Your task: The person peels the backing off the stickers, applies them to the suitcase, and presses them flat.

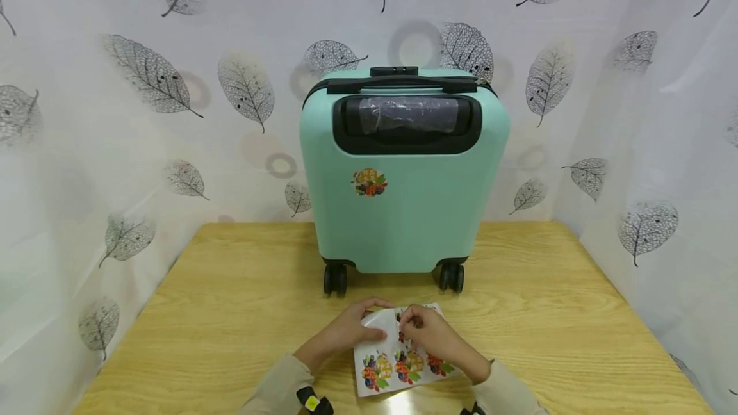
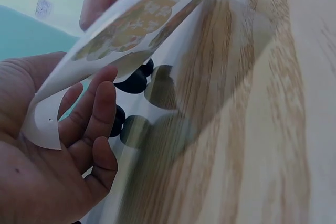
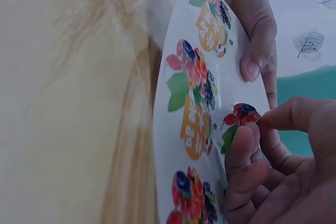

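A white sheet of fruit stickers (image 1: 380, 323) is held above the wooden table. My left hand (image 1: 346, 330) grips its left part, thumb on the printed face and fingers beneath. At the sheet's upper middle, my right hand (image 1: 434, 337) pinches the edge of one fruit sticker (image 3: 242, 113) between thumb and index finger. That sticker shows berries and a green leaf; my fingers cover part of it. Other stickers with orange lettering (image 3: 194, 129) lie on the sheet beside it. In the left wrist view, the sheet bends upward over the left hand's curled fingers (image 2: 104, 103).
A mint-green suitcase (image 1: 415, 216) stands upright on black wheels (image 1: 336, 278) behind the hands. One fruit sticker (image 1: 369, 182) is on its front, below the black handle recess (image 1: 406, 145). The wooden table (image 1: 242, 312) lies beneath; a leaf-patterned backdrop (image 1: 259, 165) surrounds it.
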